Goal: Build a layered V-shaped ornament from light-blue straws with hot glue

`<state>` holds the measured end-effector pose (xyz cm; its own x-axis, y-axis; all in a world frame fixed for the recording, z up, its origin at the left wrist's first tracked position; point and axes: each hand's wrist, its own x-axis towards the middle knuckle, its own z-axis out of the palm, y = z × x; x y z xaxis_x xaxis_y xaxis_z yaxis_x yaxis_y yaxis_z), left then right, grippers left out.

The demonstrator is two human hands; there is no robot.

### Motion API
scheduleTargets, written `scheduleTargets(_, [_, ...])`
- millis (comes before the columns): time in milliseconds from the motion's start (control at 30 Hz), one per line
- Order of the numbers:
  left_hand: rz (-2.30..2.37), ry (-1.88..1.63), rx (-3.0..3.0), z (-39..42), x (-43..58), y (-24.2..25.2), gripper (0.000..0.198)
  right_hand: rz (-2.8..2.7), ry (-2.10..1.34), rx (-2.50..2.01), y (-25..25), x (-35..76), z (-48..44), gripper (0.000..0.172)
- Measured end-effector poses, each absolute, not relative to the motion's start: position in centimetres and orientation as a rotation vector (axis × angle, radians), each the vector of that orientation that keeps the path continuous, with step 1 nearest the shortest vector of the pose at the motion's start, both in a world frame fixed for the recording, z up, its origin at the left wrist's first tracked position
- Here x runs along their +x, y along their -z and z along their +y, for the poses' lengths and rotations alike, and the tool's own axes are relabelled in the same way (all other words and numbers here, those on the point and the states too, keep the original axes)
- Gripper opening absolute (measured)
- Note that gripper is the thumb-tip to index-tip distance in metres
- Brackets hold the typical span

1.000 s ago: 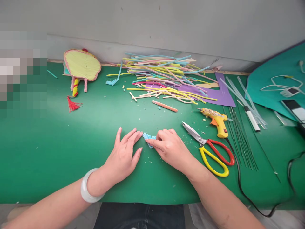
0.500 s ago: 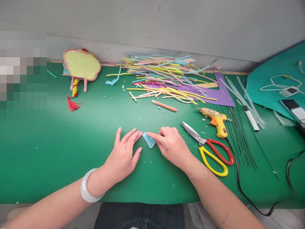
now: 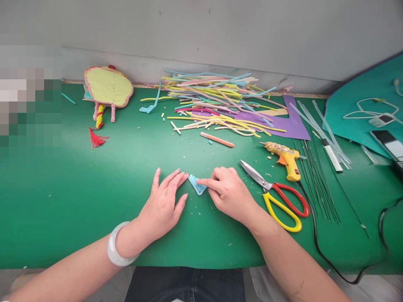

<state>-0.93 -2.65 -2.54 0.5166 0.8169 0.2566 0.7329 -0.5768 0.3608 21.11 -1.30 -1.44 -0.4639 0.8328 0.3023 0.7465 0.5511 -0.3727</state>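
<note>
A small blue V-shaped piece (image 3: 199,189), made of strips laid side by side, lies flat on the green table, its point towards me. My left hand (image 3: 165,201) rests to its left with fingers spread, holding nothing; the fingertips come close to the piece's upper left end. From the right, my right hand (image 3: 231,195) reaches over with the index finger stretched onto the piece and the other fingers curled. The right thumb is beside its right edge, and part of the piece is hidden under this hand.
Red-and-yellow scissors (image 3: 273,195) and a yellow glue gun (image 3: 285,159) lie right of my hand. Behind are an orange pen (image 3: 217,139) and heaped coloured strips (image 3: 214,92). A fan-shaped craft piece (image 3: 108,86) is back left; thin wires (image 3: 316,184) and a black cord (image 3: 315,230) lie right.
My right index fingertip has moved from the upper edge of the blue piece down and to the right, onto its middle. My left hand stays in place.
</note>
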Motion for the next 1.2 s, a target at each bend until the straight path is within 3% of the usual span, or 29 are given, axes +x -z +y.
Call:
scheduleTargets(367, [1.298,-0.729,2.496,-2.7,-1.2,2.0,0.050,-2.231,-0.284,-1.334,1.0,21.9,-1.1,0.030])
scheduleTargets(600, [1.053,-0.682,2.614,-3.3,-0.8,1.1,0.029,-2.326,-0.285,-1.286,1.4,21.5,-1.3,0.034])
scheduleTargets(1200, [1.082,-0.547,2.685,-3.3,-0.8,1.5,0.029,-2.321,-0.253,-1.321,1.4,21.6,-1.2,0.035])
